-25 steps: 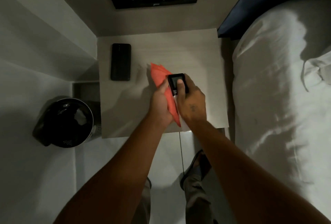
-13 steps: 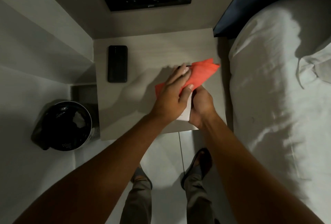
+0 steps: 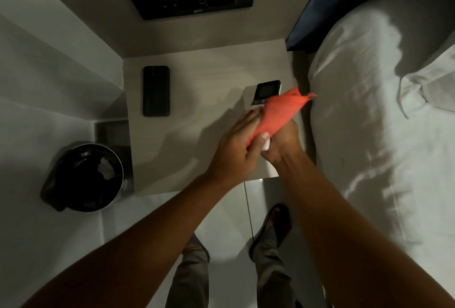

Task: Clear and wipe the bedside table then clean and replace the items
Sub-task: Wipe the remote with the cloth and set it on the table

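A flat black rectangular phone (image 3: 156,91) lies at the left of the pale wooden bedside table (image 3: 187,120). Centre-right, the left hand (image 3: 234,146) presses a red-orange cloth (image 3: 278,113) along a small white remote with a dark screen (image 3: 266,92), gripped by the right hand (image 3: 283,143). Half a second ago the cloth hid the screen; now it shows, so wiping seems nearly finished.

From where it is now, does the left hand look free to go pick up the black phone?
Probably not yet. The left hand is pressing the red cloth against the remote. The bare tabletop across to the phone is unobstructed.
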`<state>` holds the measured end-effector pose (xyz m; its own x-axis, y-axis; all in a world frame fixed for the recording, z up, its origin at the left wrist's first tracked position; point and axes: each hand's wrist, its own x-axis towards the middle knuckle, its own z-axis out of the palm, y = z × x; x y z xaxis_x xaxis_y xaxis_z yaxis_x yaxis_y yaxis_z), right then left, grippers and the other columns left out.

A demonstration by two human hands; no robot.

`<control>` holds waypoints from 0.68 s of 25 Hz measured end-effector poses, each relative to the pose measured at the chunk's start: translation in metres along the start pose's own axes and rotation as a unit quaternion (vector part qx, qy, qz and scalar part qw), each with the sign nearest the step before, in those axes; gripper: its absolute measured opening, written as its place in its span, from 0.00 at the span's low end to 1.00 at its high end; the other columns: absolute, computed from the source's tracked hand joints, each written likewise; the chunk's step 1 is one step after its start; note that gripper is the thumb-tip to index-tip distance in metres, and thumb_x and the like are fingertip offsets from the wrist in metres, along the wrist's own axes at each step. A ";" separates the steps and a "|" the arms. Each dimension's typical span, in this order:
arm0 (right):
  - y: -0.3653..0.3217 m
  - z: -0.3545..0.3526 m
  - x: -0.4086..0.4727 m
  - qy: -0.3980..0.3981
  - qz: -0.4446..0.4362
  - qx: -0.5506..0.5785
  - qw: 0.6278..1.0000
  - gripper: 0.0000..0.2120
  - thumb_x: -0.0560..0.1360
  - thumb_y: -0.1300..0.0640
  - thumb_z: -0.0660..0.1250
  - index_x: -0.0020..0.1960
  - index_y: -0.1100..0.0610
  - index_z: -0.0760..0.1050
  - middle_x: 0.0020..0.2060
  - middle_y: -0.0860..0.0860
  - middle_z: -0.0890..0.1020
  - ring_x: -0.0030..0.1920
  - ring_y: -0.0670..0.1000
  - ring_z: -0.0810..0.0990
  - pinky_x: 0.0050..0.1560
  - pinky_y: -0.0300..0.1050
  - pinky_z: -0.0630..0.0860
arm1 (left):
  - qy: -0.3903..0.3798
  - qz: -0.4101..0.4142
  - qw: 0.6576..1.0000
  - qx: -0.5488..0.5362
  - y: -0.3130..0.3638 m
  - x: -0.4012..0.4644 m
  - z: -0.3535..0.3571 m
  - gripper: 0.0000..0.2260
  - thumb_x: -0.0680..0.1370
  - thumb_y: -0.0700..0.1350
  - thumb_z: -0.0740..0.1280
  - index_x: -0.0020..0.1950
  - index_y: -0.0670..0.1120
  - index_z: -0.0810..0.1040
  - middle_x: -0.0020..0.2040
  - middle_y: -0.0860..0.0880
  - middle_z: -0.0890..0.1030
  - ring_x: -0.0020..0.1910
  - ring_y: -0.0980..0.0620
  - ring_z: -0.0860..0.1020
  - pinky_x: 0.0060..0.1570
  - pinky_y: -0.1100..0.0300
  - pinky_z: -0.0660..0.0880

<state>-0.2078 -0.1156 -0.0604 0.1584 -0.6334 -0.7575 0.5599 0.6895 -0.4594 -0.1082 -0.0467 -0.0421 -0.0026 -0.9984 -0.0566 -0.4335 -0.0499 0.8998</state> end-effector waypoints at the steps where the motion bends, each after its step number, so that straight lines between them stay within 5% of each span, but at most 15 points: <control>1: 0.007 0.007 -0.001 0.011 -0.002 -0.018 1.000 0.13 0.78 0.51 0.64 0.49 0.60 0.80 0.40 0.58 0.78 0.36 0.54 0.81 0.38 0.46 0.80 | 0.036 -0.071 0.996 -0.028 -0.003 0.013 -0.001 0.21 0.82 0.49 0.61 0.71 0.39 0.75 0.63 0.38 0.81 0.64 0.42 0.80 0.61 0.60 0.75; 3: 0.013 0.017 -0.003 0.029 -0.012 -0.053 0.998 0.14 0.78 0.50 0.66 0.55 0.60 0.81 0.41 0.57 0.82 0.39 0.54 0.83 0.41 0.46 0.81 | 0.104 -0.131 0.985 -0.039 -0.007 0.035 -0.002 0.20 0.81 0.49 0.59 0.70 0.41 0.76 0.61 0.40 0.83 0.60 0.43 0.82 0.59 0.56 0.78; 7: -0.009 0.005 0.000 0.050 -0.013 -0.055 0.997 0.11 0.81 0.53 0.63 0.55 0.60 0.78 0.38 0.57 0.81 0.41 0.56 0.81 0.44 0.48 0.80 | 0.055 -0.053 0.997 0.001 0.007 0.002 0.012 0.18 0.82 0.45 0.60 0.71 0.42 0.75 0.61 0.43 0.84 0.58 0.49 0.82 0.58 0.60 0.78; 11: -0.015 -0.015 0.004 0.084 0.006 -0.139 0.987 0.25 0.79 0.40 0.64 0.62 0.59 0.80 0.47 0.57 0.83 0.45 0.57 0.83 0.51 0.55 0.80 | 0.089 -0.226 0.970 -0.020 -0.040 -0.015 -0.001 0.16 0.81 0.51 0.57 0.55 0.43 0.78 0.44 0.43 0.80 0.45 0.41 0.80 0.39 0.60 0.70; 14: -0.024 -0.015 0.010 0.042 0.020 -0.117 0.992 0.28 0.79 0.38 0.61 0.65 0.60 0.78 0.52 0.58 0.82 0.46 0.58 0.82 0.48 0.51 0.79 | 0.109 -0.323 0.938 -0.058 -0.085 -0.010 -0.019 0.14 0.78 0.53 0.63 0.50 0.43 0.79 0.40 0.44 0.80 0.39 0.46 0.77 0.42 0.58 0.70; 17: -0.025 -0.004 0.016 0.000 0.036 -0.126 0.991 0.22 0.82 0.44 0.58 0.57 0.61 0.78 0.42 0.58 0.82 0.36 0.58 0.81 0.41 0.50 0.79 | 0.103 -0.400 0.894 -0.175 -0.100 -0.002 -0.026 0.14 0.70 0.54 0.74 0.50 0.47 0.83 0.42 0.47 0.84 0.40 0.49 0.80 0.44 0.53 0.78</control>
<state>-0.2221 -0.1416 -0.0628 0.1907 -0.5791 -0.7926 0.3257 0.7990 -0.5054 -0.0411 -0.0403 -0.1203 0.3629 -0.6221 -0.6938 0.0853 -0.7192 0.6895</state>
